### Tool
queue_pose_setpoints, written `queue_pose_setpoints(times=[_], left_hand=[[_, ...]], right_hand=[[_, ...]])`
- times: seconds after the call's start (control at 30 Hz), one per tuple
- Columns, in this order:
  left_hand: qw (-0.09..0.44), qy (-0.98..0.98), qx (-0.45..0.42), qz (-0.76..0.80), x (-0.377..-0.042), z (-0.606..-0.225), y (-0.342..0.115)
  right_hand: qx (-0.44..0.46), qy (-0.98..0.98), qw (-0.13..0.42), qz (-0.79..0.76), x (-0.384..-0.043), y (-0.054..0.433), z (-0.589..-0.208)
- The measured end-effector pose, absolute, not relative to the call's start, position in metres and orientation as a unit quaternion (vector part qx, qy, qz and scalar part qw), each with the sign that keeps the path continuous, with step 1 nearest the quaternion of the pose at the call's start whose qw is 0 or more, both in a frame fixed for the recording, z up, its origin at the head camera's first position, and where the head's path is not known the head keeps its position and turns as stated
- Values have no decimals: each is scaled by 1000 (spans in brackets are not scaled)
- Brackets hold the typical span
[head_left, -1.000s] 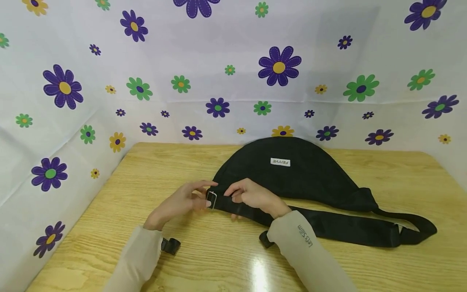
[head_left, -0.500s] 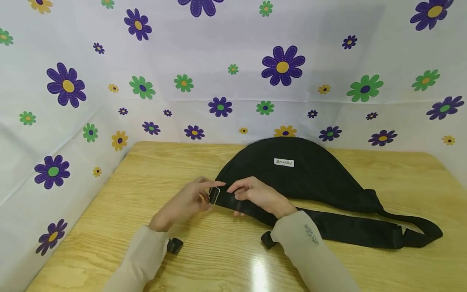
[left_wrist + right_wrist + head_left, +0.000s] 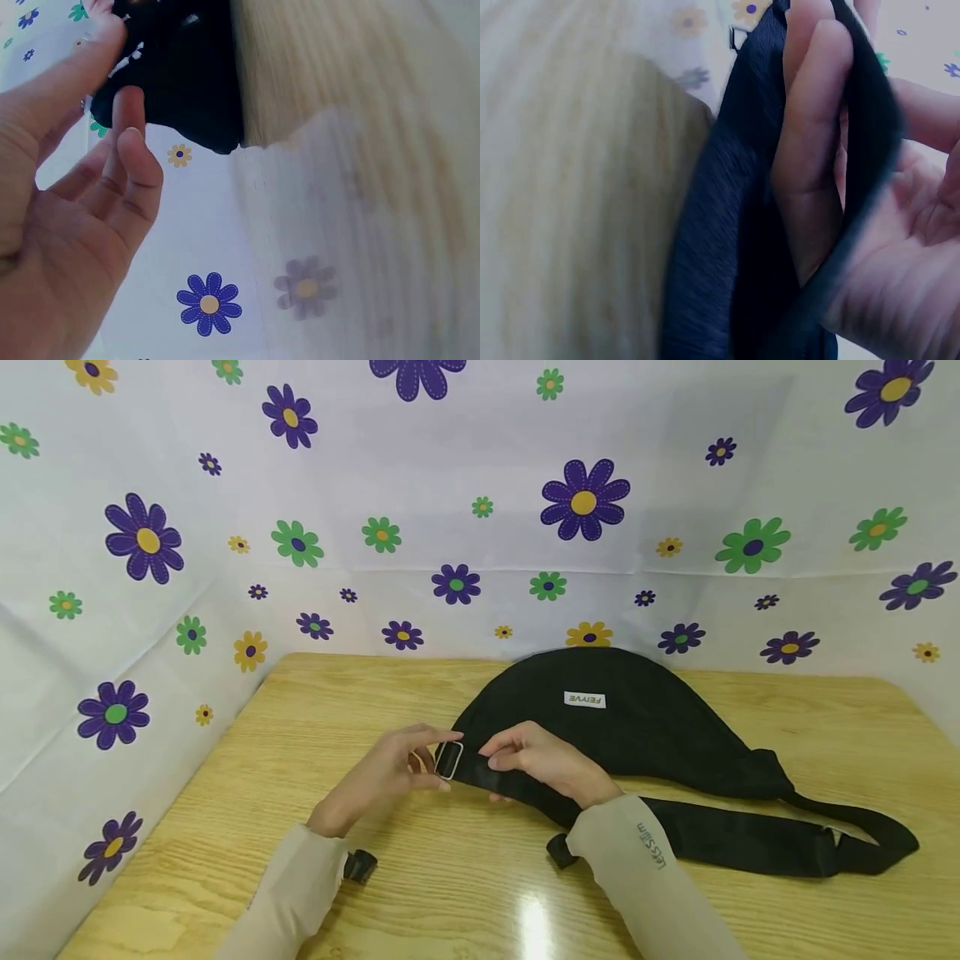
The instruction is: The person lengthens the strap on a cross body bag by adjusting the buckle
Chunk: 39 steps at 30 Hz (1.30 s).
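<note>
A black waist bag (image 3: 600, 735) with a small white label lies on the table, curved side toward the back. Its wide strap (image 3: 727, 835) runs along the front of it. At the strap's left end, my left hand (image 3: 378, 781) pinches a metal strap slider (image 3: 459, 760) between thumb and fingers. Just to the right, my right hand (image 3: 551, 764) grips the webbing. The right wrist view shows a finger (image 3: 810, 142) between two layers of that strap (image 3: 727, 195). In the left wrist view, fingertips (image 3: 129, 105) touch the black strap end (image 3: 195, 90).
Two black buckle pieces lie nearer me: a left one (image 3: 360, 866) beside my left sleeve, a right one (image 3: 560, 852) partly behind my right sleeve. The wooden table (image 3: 450, 893) meets a flower-printed cloth (image 3: 420, 460) at the back and left.
The metal slider has turned to face up more and shifted slightly right in the head view. My left fingers have moved around it; my right hand stays on the strap.
</note>
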State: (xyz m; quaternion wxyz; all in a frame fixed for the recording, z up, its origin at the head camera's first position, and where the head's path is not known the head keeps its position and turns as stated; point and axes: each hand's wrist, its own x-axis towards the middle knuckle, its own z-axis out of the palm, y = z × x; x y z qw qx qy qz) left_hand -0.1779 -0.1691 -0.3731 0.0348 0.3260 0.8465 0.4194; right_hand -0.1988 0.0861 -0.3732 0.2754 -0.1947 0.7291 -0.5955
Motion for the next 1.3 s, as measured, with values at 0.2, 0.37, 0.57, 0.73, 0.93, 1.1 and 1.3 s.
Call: queue_pose_setpoints(times=[0.2, 0.37, 0.57, 0.73, 0.93, 1.1, 1.3], left_hand=[[49, 846, 321, 423, -177, -372, -167], [52, 847, 321, 421, -177, -371, -167], [52, 845, 321, 425, -178, -371, -166], [54, 842, 311, 437, -177, -372, -165], [57, 843, 303, 440, -175, -371, -164], [63, 847, 298, 436, -175, -371, -164], [65, 848, 293, 437, -176, -372, -166]], right_hand=[[-201, 725, 274, -599, -199, 90, -370], [-199, 690, 289, -633, -199, 87, -371], [-201, 663, 286, -662, -198, 82, -372], [-175, 655, 281, -679, -193, 75, -374], [-172, 655, 284, -678, -192, 71, -373], [-211, 669, 292, -650, -195, 78, -372], [-237, 661, 340, -625, -200, 88, -373]])
